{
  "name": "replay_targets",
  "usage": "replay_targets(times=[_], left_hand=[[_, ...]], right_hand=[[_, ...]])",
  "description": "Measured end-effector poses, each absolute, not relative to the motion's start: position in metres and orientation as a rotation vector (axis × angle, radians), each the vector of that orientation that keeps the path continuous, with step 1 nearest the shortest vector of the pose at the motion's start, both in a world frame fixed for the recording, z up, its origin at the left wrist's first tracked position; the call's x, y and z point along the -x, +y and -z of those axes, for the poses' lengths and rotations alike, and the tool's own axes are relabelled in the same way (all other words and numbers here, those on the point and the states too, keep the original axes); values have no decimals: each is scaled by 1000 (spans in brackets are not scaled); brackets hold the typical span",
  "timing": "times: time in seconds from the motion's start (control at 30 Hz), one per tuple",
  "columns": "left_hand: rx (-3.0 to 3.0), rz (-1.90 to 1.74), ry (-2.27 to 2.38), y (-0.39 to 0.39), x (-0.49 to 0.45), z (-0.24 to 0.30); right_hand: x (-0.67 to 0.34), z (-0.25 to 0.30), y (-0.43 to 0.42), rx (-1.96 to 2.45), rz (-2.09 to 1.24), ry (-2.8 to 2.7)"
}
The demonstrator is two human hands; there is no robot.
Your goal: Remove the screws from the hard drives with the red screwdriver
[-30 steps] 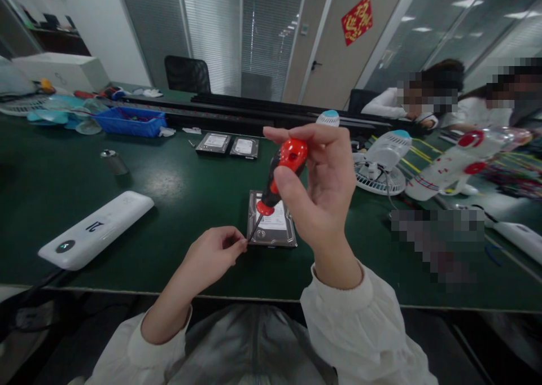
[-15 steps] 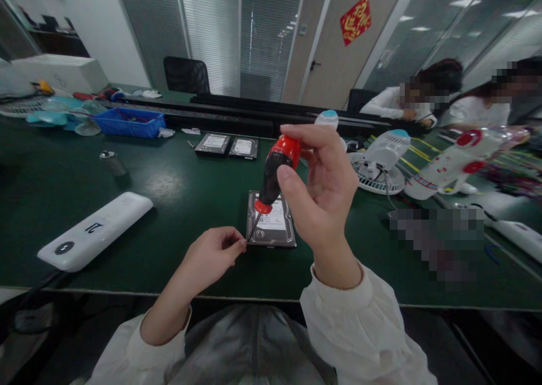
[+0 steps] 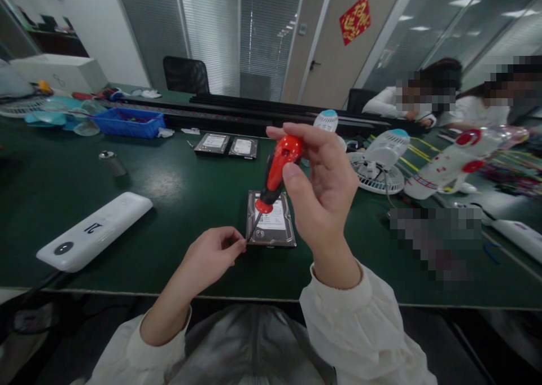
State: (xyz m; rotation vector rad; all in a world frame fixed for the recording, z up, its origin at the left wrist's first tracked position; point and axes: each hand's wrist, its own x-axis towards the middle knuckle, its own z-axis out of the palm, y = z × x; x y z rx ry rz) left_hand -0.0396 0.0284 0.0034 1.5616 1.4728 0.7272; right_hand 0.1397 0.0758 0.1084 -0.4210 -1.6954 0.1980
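My right hand [image 3: 324, 196] grips the red and black handle of a screwdriver [image 3: 279, 170] between thumb and fingers. The screwdriver slants down to the left, its thin shaft reaching the near left corner of a hard drive [image 3: 277, 227] that lies label up on the green table. Beside that corner, my left hand [image 3: 218, 255] is closed in a pinch right at the screwdriver's tip. Whether those fingers hold the tip, a screw or the drive's edge is too small to tell.
Two more hard drives [image 3: 214, 144] lie farther back, near a blue tray [image 3: 129, 123]. A white device [image 3: 97, 231] and a metal cylinder [image 3: 113, 163] are on the left. White fans [image 3: 381, 165] and a white bottle-like object [image 3: 449, 165] stand right; two people sit beyond.
The screwdriver handle has turned about its length, so a red side now faces me where black showed. My right fingertips have shifted slightly left; my left hand stays in place.
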Motion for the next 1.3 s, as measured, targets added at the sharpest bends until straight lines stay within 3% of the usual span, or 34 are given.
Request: replay_targets(times=[0.63, 1.3], left_hand=[[-1567, -729, 1475, 29, 40, -4], [-1545, -733, 1474, 28, 40, -4]], right_hand=[[-137, -113, 77, 480, -24, -1648], [-142, -108, 80, 403, -134, -1712]])
